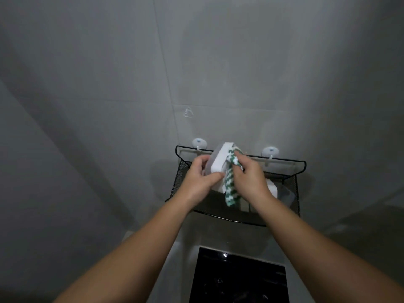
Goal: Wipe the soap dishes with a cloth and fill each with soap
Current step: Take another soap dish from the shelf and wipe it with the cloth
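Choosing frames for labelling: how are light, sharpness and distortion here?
Head view: dim, flat light, the wall darkening toward the corners; wide-angle bending curves the tile lines and stretches both forearms; slightly soft, yet the white soap dish in the left hand and the green-and-white cloth in the right hand read clearly; small glints on the black surface below.

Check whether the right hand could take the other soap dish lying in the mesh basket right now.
Probably yes, once freed. The other soap dish lies just beyond the right hand in the open-topped basket, with nothing visible on top of it. But that hand grips the cloth, so its fingers are busy.
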Tool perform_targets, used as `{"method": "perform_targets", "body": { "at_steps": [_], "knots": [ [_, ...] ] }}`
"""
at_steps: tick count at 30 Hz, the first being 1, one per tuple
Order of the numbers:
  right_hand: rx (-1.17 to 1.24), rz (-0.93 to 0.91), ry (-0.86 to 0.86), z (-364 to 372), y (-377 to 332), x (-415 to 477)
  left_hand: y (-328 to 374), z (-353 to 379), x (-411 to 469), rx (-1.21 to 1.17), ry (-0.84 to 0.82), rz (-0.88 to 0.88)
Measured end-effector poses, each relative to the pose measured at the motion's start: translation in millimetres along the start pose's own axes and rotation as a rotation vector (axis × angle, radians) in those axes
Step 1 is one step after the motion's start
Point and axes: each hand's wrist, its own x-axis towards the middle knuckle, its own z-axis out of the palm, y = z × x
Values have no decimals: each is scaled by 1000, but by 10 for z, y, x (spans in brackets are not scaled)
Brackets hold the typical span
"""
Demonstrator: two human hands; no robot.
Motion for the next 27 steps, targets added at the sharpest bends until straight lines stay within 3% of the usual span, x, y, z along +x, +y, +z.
{"method": "perform_targets", "body": {
  "at_steps": [7,13,18,27],
  "knots": [
    [33,-70,-22,41,-31,-126,27,144,99,-221,120,-108],
    [59,-196,-118,119,43,-256,-24,83,124,-337,45,-209],
    [57,-349,-93,116,93,-274,38,69,136,-325,87,-154],
    [-59,-357,-64,84,226,-248,62,48,124,-187,89,-14]
  ]
}}
